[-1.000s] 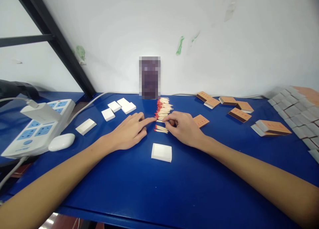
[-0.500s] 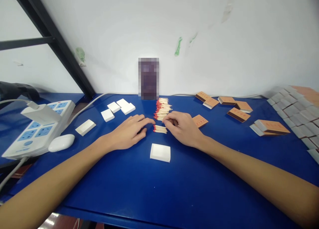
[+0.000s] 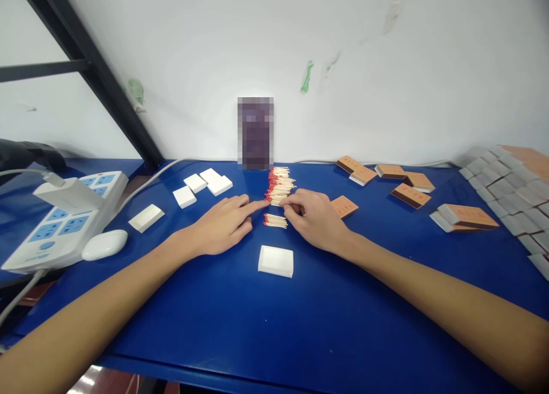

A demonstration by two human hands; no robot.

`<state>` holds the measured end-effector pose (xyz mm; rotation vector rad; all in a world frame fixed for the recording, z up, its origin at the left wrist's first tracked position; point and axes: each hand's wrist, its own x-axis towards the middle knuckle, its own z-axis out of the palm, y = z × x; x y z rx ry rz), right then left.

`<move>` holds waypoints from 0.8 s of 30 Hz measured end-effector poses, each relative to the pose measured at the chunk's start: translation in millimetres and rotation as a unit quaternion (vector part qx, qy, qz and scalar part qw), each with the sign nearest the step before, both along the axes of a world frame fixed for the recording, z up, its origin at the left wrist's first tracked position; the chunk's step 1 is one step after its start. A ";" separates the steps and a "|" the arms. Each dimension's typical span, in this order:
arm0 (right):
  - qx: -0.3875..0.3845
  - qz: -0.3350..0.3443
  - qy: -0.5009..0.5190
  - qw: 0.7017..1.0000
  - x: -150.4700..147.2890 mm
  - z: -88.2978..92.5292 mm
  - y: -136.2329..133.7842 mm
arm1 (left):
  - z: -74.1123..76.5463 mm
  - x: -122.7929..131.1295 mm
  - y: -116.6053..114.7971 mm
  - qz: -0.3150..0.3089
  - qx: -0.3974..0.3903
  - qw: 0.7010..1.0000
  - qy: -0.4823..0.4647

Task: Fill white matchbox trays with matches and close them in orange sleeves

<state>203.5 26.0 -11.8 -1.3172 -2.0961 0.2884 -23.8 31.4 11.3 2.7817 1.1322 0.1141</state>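
Observation:
Red-headed matches [image 3: 281,185] lie in a long pile, heads to the left. A smaller row of matches [image 3: 275,221] lies just nearer, separated by a narrow strip of blue. My left hand [image 3: 225,222] rests open on the table, its index finger stretched out to the heads at the pile's near end. My right hand [image 3: 317,218] is at the opposite, wooden ends, fingers curled and the index fingertip touching the pile's near end. Whatever lies between thumb and fingers is hidden. Nearer me lies a white matchbox tray [image 3: 275,261].
Several white trays [image 3: 184,197] lie to the left, near a power strip [image 3: 64,228] and a white earbud case [image 3: 105,245]. Orange matchbox sleeves [image 3: 410,195] lie to the right, beside stacked boxes [image 3: 510,194]. A blurred dark panel [image 3: 256,134] stands against the wall.
My left index fingertip has moved slightly forward and right, from the gap to the near end of the larger pile. My right fingertips have shifted slightly forward. The small row stays put.

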 end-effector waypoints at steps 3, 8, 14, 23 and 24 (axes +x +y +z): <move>-0.006 -0.001 -0.007 1.000 -0.1 0.5 -0.3 | 1.2 2.2 0.5 0.007 0.001 1.000 0.011; -0.009 0.004 -0.006 1.000 -0.3 1.5 -0.5 | 2.8 4.7 -0.1 0.012 0.007 1.000 0.018; -0.010 0.010 0.000 1.000 -0.9 2.0 -1.5 | 2.9 5.5 0.1 0.009 0.015 1.000 0.024; 0.006 0.008 0.017 1.000 0.7 -1.2 0.1 | 1.6 4.5 -0.5 0.006 0.021 0.999 0.024; 0.007 0.007 0.016 1.000 0.7 -1.7 0.2 | 1.2 4.2 -0.5 0.005 0.022 0.999 0.022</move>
